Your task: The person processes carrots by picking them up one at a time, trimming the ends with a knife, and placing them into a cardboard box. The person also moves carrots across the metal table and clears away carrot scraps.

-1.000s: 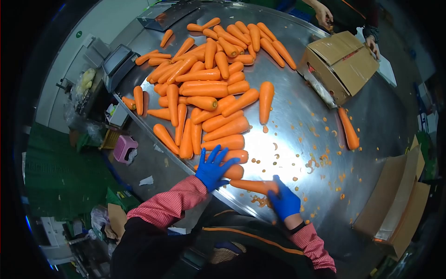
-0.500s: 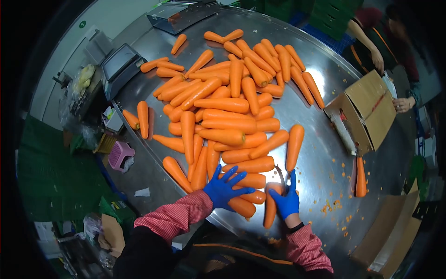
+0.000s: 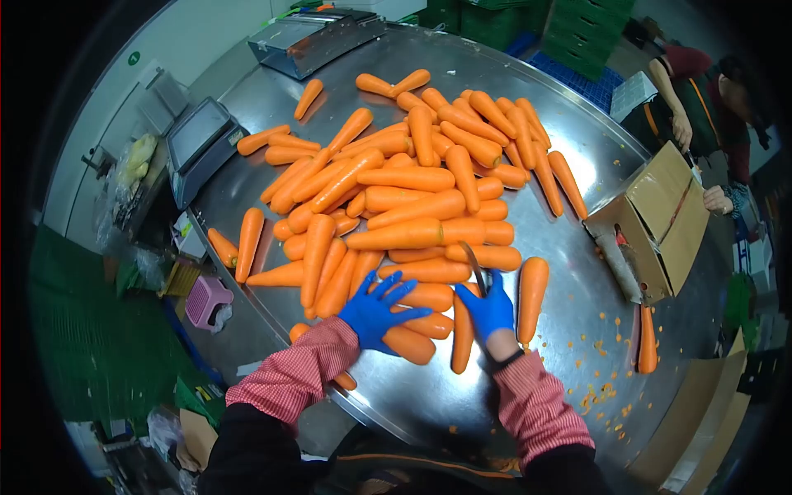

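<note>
My left hand [image 3: 378, 313], in a blue glove, rests with fingers spread on carrots [image 3: 410, 344] at the near side of a large pile. My right hand [image 3: 490, 313], also gloved in blue, grips a knife [image 3: 473, 264] whose thin, curved dark blade points away from me; its handle is hidden in the palm. Against the thumb side of this hand lies a carrot [image 3: 463, 338], pointing toward me. Another carrot [image 3: 533, 299] lies just right of the hand, apart from the pile [image 3: 404, 198].
A metal table [image 3: 561, 396] carries everything, with orange scraps [image 3: 606, 396] at right. A cardboard box [image 3: 660, 223] stands at the right, a co-worker's hand [image 3: 718, 200] beside it. A scale [image 3: 202, 148] sits at the left edge, a metal container [image 3: 318, 40] at the back.
My right hand, with the knife, has moved forward and left, past the loose carrot that was ahead of it. My left hand stays spread on the near carrots. The whole view has shifted slightly.
</note>
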`<state>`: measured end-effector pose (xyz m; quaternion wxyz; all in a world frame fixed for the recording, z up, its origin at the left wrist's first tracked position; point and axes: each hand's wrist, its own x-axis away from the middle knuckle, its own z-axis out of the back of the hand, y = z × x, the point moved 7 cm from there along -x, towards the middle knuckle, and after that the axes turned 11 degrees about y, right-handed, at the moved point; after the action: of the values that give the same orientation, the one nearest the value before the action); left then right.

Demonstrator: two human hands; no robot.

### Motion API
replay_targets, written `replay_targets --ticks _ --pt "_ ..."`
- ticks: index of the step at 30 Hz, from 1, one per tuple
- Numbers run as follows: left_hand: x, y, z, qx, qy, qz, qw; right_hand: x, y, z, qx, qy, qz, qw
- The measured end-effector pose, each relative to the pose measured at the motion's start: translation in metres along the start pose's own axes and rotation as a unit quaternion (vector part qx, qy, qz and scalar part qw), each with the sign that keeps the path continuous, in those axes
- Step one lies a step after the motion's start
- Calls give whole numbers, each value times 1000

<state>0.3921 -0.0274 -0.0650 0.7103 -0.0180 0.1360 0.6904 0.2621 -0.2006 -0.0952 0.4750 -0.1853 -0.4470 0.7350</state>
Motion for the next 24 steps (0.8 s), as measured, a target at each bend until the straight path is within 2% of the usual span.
replay_targets --ticks 5,7,8,9,11,13,14,17,19,20,21,23,24 --pt "-19 -50 13 -28 -29 11 999 -25 -26 -18 54 -46 64 995" --pt "-25 -58 20 -46 -40 23 998 -19 -31 -1 33 -75 27 996" --pt "-26 -61 23 -45 -76 54 995 -17 -31 9 22 -90 10 996" --pt "-25 -60 26 -48 -81 65 993 -14 -24 24 -58 -66 -5 996" --pt "-23 -59 28 -58 -89 85 991 -20 -6 72 147 93 100 980" --pt "-7 -62 23 -31 -53 153 986 -11 -3 112 218 79 -50 971" --pt "4 -60 20 -17 -36 188 981 -10 7 122 297 91 -63 948" --pt "20 -41 20 4 0 219 976 -23 92 88 96 38 -89 991" --pt "23 -24 22 68 74 189 977 -1 60 74 69 58 -93 992" --pt "18 -12 26 94 83 186 975 17 24 76 -53 4 -163 985" --pt "13 1 33 119 91 186 971 6 58 49 1 5 -40 999" --pt "8 22 37 146 91 166 971 29 9 65 16 -88 -62 994" --pt "8 29 39 153 93 165 970 26 21 75 57 -55 8 997"
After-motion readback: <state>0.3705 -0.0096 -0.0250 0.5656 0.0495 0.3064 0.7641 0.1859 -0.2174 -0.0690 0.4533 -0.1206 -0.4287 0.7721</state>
